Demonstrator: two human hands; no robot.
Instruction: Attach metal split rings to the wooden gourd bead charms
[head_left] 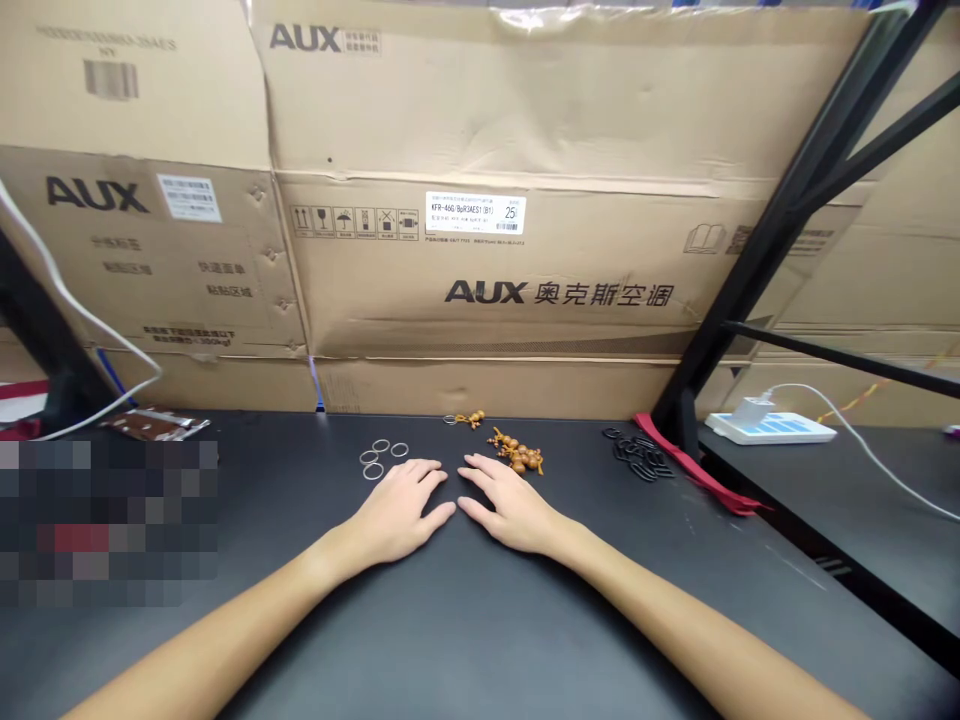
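Note:
My left hand [401, 510] lies flat on the black table [465, 620], fingers stretched out and holding nothing. Just beyond its fingertips lie several metal key rings [381, 457]. My right hand [506, 505] rests flat beside it, also open and empty. A small heap of wooden gourd charms [517, 453] sits right past its fingers. One charm on a ring [465, 419] lies farther back near the boxes. A pile of black clasps [639, 455] is to the right.
Large AUX cardboard boxes [480, 270] wall off the back of the table. A black metal frame [780, 220] rises at right beside a red strip [697, 470]. A white power strip [769, 427] with cable lies on the neighbouring table. A foil packet [154, 423] sits at left.

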